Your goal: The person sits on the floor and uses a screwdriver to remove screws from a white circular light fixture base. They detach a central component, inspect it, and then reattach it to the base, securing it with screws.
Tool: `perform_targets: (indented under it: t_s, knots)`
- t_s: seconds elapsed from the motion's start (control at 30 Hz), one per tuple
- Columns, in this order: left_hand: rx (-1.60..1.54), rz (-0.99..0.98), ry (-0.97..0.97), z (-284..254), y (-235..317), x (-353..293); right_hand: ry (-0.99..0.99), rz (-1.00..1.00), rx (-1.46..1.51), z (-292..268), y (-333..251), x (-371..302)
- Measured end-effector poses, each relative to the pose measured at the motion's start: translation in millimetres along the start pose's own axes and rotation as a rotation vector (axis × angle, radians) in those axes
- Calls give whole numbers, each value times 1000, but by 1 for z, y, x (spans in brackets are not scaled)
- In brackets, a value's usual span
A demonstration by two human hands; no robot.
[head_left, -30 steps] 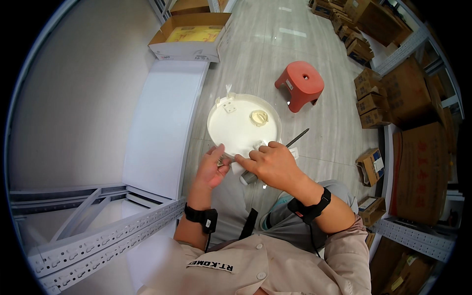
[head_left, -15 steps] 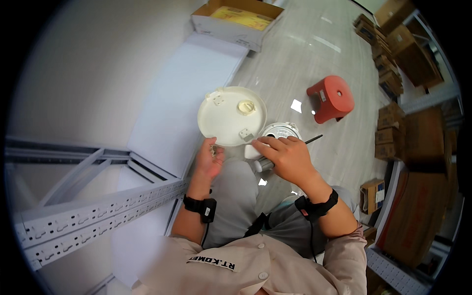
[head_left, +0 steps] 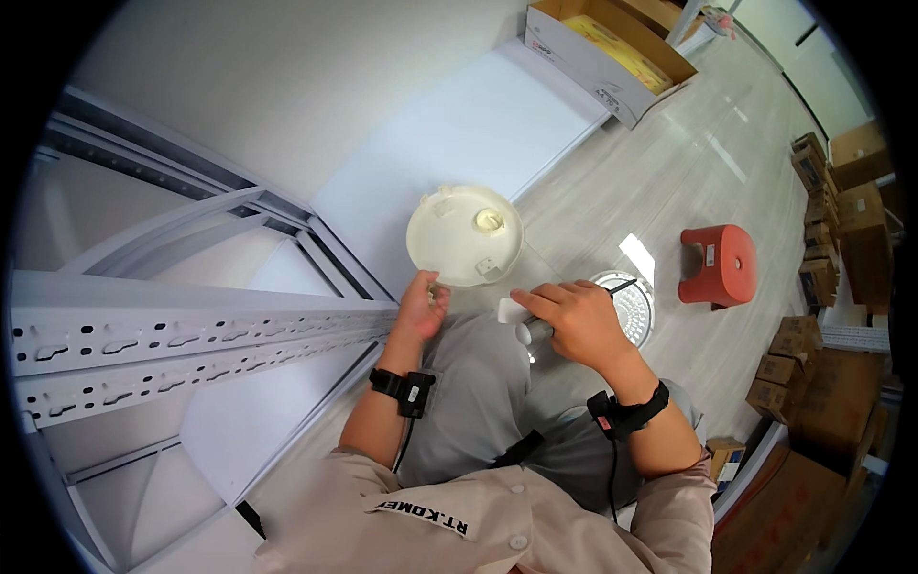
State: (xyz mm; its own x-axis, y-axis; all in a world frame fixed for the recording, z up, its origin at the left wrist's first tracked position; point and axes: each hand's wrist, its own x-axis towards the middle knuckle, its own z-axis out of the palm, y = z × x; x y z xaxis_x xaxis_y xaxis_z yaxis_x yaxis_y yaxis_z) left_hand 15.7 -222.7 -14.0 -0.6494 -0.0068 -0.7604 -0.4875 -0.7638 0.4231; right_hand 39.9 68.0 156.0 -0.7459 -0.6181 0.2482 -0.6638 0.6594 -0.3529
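Note:
My left hand (head_left: 424, 306) pinches the lower rim of a round cream-white cover (head_left: 459, 258), its hollow inside facing up. A raised round fitting and small brackets show inside the cover. Closed fingers of my right hand (head_left: 579, 325) wrap around a screwdriver (head_left: 537, 331); its pale grey handle sticks out toward the left, and its dark shaft emerges on the far right side. A small white block-like piece (head_left: 513, 311) is also gripped between my right thumb and fingers. Beyond that hand, partly hidden by it, a round white light fixture with a shiny, dimpled face (head_left: 633, 308) sits low down.
White metal shelving with slotted uprights (head_left: 210, 335) stands close on the left. An open carton (head_left: 593, 72) with yellow contents rests at the far end of a white board (head_left: 430, 124). A red stool (head_left: 719, 265) is on the right, before stacked cardboard boxes (head_left: 832, 364).
The view has turned, so the surroundings shift right and the shelving shows larger. My left hand and the cover have moved over the white board. More of the round fixture shows beside my right hand.

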Motion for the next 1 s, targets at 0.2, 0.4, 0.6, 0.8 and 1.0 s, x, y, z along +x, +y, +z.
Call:
perform_targets:
  t_s: [0.2, 0.4, 0.6, 0.8, 1.0]
  knots:
    - [-138, 28, 57, -30, -1, 25, -74, -28, 19, 16, 0, 18]
    - [-150, 49, 80, -53, -18, 56, -118, -8, 63, 27, 5, 19]
    - [-218, 35, 85, -58, -36, 67, -139, 30, 96, 30, 9, 17]
    - [-198, -24, 87, -72, -42, 80, -163, 77, 150, 30, 13, 12]
    - [-157, -77, 85, -61, -38, 71, -197, 113, 133, 28, 19, 8]
